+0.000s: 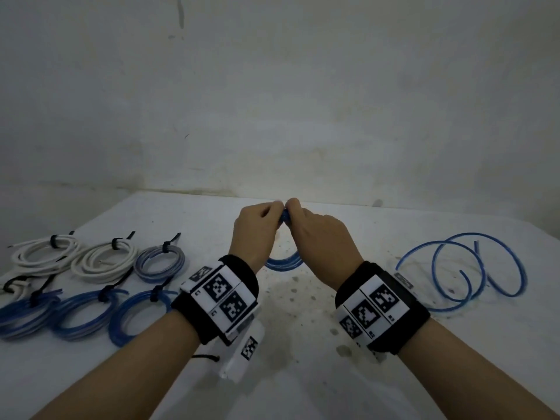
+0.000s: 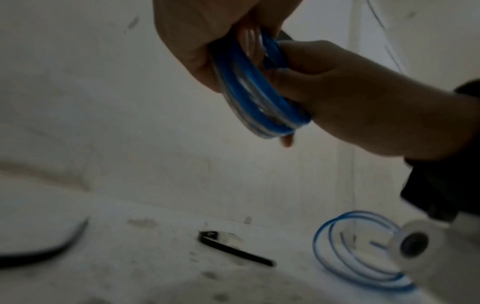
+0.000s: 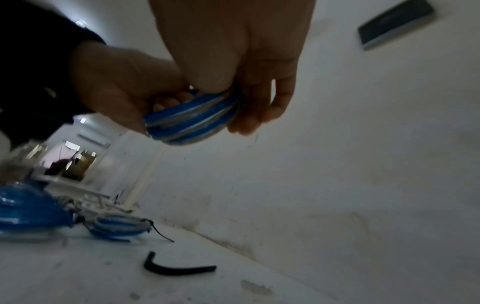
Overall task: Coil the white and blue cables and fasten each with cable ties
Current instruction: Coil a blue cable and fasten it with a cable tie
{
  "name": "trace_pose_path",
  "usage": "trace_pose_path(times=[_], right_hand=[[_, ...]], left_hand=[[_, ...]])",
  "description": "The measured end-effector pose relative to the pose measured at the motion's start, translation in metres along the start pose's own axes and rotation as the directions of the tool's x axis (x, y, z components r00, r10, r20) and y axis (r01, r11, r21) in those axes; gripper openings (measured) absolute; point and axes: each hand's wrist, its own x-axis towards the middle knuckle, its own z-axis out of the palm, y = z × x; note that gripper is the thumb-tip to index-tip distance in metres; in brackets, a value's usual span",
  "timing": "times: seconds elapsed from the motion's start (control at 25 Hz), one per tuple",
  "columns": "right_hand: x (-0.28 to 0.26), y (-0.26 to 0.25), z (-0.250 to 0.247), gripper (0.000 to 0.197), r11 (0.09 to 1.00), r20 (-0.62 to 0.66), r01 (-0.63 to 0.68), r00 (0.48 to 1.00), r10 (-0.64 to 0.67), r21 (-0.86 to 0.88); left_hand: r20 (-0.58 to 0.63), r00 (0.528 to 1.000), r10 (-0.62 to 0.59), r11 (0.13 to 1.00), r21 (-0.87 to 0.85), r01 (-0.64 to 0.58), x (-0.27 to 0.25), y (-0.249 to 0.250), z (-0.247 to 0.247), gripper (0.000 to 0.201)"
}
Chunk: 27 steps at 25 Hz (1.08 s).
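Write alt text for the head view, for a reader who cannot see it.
Over a white table, the left hand and right hand together grip a coiled blue cable. To the left lie tied coils, white and blue, each fastened with a black tie; to the right lies a loose blue cable, not yet coiled.

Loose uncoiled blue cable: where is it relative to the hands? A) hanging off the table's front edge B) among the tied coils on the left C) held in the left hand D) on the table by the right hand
D: the loose blue cable sprawls untied on the white table beside the right hand, while both hands grip a separate coiled blue cable; left hand.
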Motion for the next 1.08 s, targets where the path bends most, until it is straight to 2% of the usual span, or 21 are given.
trace_pose_path(times=[0.12,0.2,0.24,0.28,0.36,0.4,0.44,0.48,0.52,0.56,0.6,0.64,0.68,0.72,0.76,0.84,0.92,1.0,1.08], right_hand=[[0.008,-0.011,-0.002,0.029,1.0,-0.073,-0.001,0.997,-0.001,-0.029],[0.018,-0.024,0.003,0.017,0.999,-0.095,0.024,0.995,-0.022,0.02],[0.023,-0.031,0.005,0.016,0.998,-0.104,0.04,0.994,-0.034,0.055],[0.028,-0.04,0.007,0.023,0.994,-0.102,0.068,0.993,-0.058,0.089],[0.037,-0.054,0.009,0.035,0.965,-0.037,0.115,0.993,-0.109,0.237],[0.043,-0.057,0.008,0.038,0.917,0.125,0.093,0.981,-0.152,0.387],[0.048,-0.056,0.006,0.04,0.821,0.307,-0.034,0.936,-0.174,0.57],[0.052,-0.055,0.007,0.042,0.692,0.461,-0.213,0.866,-0.192,0.69],[0.055,-0.051,0.015,0.044,0.638,0.567,-0.328,0.797,-0.21,0.697],[0.056,-0.049,0.026,0.045,0.687,0.651,-0.357,0.726,-0.222,0.633],[0.057,-0.05,0.039,0.042,0.817,0.739,-0.292,0.635,-0.223,0.498],[0.056,-0.051,0.054,0.038,0.928,0.816,-0.139,0.533,-0.225,0.346],[0.056,-0.055,0.069,0.036,0.973,0.871,0.02,0.441,-0.215,0.23],[0.055,-0.059,0.08,0.035,0.978,0.895,0.142,0.4,-0.2,0.155],[0.056,-0.063,0.087,0.032,0.973,0.896,0.2,0.404,-0.186,0.112],[0.058,-0.066,0.09,0.023,0.967,0.866,0.248,0.469,-0.173,0.06],[0.054,-0.061,0.086,0.016,0.961,0.811,0.248,0.534,-0.238,0.119],[0.045,-0.049,0.072,0.005,0.937,0.704,0.11,0.633,-0.322,0.33],[0.033,-0.03,0.048,0.006,0.874,0.586,-0.013,0.747,-0.314,0.485]], left_hand=[[-0.097,0.991,0.089,0.993,0.081,-0.082,0.0,-0.008,-0.013,0.028],[-0.171,0.98,0.1,0.994,0.069,-0.09,0.003,-0.015,-0.027,0.03],[-0.213,0.972,0.098,0.995,0.041,-0.091,0.006,-0.018,-0.036,0.031],[-0.26,0.962,0.086,0.996,0.009,-0.087,0.008,-0.021,-0.045,0.03],[-0.314,0.947,0.066,0.997,-0.022,-0.077,0.01,-0.026,-0.064,0.031],[-0.326,0.943,0.067,0.997,-0.01,-0.074,0.011,-0.029,-0.074,0.032],[-0.335,0.939,0.074,0.997,0.014,-0.073,0.012,-0.031,-0.084,0.033],[-0.357,0.931,0.076,0.997,0.028,-0.07,0.014,-0.034,-0.095,0.033],[-0.383,0.921,0.074,0.997,0.025,-0.069,0.017,-0.036,-0.105,0.032],[-0.413,0.908,0.063,0.998,0.01,-0.064,0.02,-0.038,-0.116,0.03],[-0.444,0.895,0.048,0.998,-0.008,-0.057,0.023,-0.04,-0.125,0.028],[-0.467,0.883,0.034,0.999,-0.02,-0.049,0.026,-0.042,-0.13,0.025],[-0.486,0.874,0.022,0.999,-0.024,-0.038,0.027,-0.044,-0.134,0.024],[-0.494,0.869,0.013,0.999,-0.024,-0.029,0.027,-0.046,-0.134,0.024],[-0.496,0.868,0.011,0.999,-0.022,-0.025,0.027,-0.047,-0.134,0.025],[-0.49,0.871,0.021,0.999,-0.017,-0.034,0.025,-0.049,-0.132,0.025],[-0.476,0.879,0.035,0.999,0.01,-0.034,0.024,-0.05,-0.128,0.027],[-0.46,0.885,0.072,0.997,0.067,-0.046,0.026,-0.05,-0.119,0.028],[-0.439,0.892,0.105,0.991,0.118,-0.059,0.029,-0.05,-0.106,0.03]])
